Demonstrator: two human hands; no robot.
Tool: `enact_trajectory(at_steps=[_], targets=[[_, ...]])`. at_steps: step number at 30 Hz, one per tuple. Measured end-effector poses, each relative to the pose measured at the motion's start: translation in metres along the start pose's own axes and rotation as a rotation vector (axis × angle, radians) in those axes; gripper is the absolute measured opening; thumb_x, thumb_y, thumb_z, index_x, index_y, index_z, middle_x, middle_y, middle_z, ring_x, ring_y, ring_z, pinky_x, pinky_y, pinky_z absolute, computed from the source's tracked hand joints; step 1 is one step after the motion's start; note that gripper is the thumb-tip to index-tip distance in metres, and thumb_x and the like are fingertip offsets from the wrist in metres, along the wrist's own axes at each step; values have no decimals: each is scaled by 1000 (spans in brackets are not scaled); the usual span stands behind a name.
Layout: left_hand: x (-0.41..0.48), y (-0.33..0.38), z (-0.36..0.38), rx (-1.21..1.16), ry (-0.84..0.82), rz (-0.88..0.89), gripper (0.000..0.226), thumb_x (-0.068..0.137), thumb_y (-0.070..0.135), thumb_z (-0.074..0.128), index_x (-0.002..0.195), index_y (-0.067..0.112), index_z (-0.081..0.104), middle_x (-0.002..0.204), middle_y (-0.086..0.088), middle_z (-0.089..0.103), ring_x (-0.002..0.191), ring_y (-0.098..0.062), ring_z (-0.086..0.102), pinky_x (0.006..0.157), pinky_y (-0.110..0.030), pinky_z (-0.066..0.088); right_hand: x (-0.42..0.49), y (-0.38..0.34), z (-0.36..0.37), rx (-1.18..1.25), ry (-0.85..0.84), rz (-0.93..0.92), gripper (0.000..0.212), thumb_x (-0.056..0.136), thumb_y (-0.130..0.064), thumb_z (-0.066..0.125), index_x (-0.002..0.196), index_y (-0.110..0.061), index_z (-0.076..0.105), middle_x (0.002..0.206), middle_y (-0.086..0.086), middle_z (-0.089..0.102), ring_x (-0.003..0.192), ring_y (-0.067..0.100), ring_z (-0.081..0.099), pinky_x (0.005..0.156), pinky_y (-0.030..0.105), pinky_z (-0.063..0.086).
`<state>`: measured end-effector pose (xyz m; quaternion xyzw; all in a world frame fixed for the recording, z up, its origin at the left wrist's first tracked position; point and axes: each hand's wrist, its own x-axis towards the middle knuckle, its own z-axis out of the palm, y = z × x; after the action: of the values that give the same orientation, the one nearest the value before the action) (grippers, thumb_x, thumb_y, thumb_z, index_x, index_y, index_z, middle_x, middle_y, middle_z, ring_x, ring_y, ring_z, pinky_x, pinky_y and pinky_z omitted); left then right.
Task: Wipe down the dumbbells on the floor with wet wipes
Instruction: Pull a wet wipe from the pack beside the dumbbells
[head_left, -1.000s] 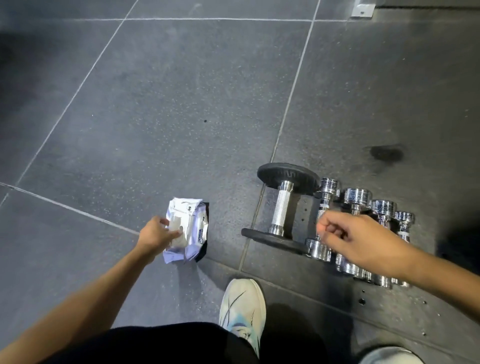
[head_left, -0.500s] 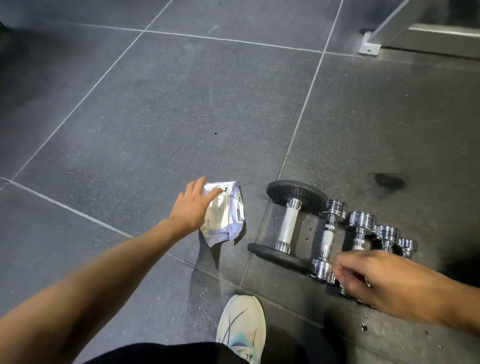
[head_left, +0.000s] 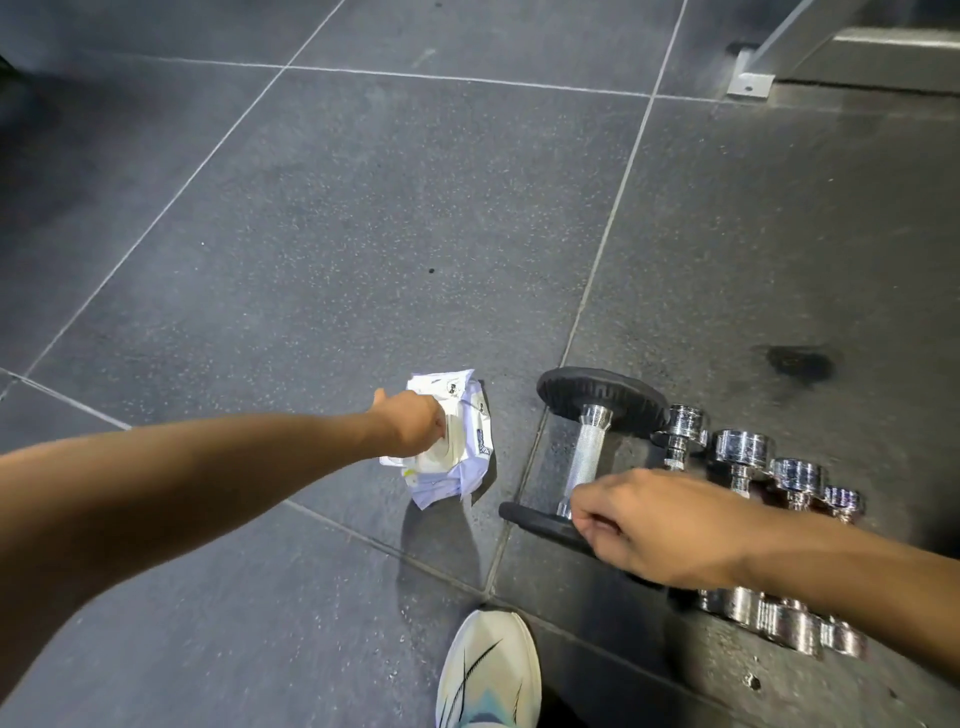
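Much open floor (head_left: 363, 234) lies beyond and to the left of the hands, with nothing standing on it. To the right the room is tighter: five dumbbells lie side by side in a row, their handles pointing away from the person. At the far right corner a grey metal foot (head_left: 748, 85) of some frame is fixed to the floor, well apart from the row.

At the left end of the row lies the big dumbbell (head_left: 589, 452), with black round plates and a ribbed silver handle. Next to it come four chrome dumbbells (head_left: 743, 449), each one smaller than the one before. Their near ends are partly hidden under the right forearm.

A pack of wet wipes (head_left: 467, 457), white and crumpled, lies on the floor just left of the big dumbbell, not touching it. The left hand (head_left: 413, 428) rests on top of the pack with fingers curled down onto its white lid and the thumb sticking up. The right hand (head_left: 654, 525) hangs over the near plate of the big dumbbell with fingers curled; I cannot tell if it holds anything.

Dark grey speckled tiles with thin pale joints cover the floor. A dark stain (head_left: 797, 361) shows beyond the chrome dumbbells. One white shoe (head_left: 488, 670) stands at the bottom edge.
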<state>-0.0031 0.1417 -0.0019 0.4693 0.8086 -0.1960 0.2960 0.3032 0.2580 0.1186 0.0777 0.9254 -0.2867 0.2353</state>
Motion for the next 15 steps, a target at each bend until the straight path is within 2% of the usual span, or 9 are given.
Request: enact_trajectory(at_steps=[4,8,11,15], targets=[[6,11,13,139,155,-111,12,90,25,51,85,24,61,93,4,69,92,-22,61,99,-47,32,-2,3,4,74,9,-7,9,98,-30,48,89,-30,47,90,-13,59,79,9,53,76,36,50],[0,11,31,176,295,-159,21,88,23,51,69,20,60,62,6,57,65,-16,53,82,-39,30,-11,8,5,119,-5,21,7,99,-29,51,92,-28,51,91,-11,60,82,11,54,78,36,50],[4,12,35,117,310,-189,20,82,23,54,66,18,66,57,5,58,61,-14,55,79,-38,28,-15,11,7,128,-3,35,5,99,-27,51,94,-26,54,91,-11,59,82,11,53,79,35,49],[5,16,43,55,327,-205,28,89,25,52,63,19,62,59,5,60,61,-12,53,80,-37,24,-21,14,11,146,-25,58,8,101,-30,50,95,-28,54,90,-11,58,80,9,53,77,33,50]])
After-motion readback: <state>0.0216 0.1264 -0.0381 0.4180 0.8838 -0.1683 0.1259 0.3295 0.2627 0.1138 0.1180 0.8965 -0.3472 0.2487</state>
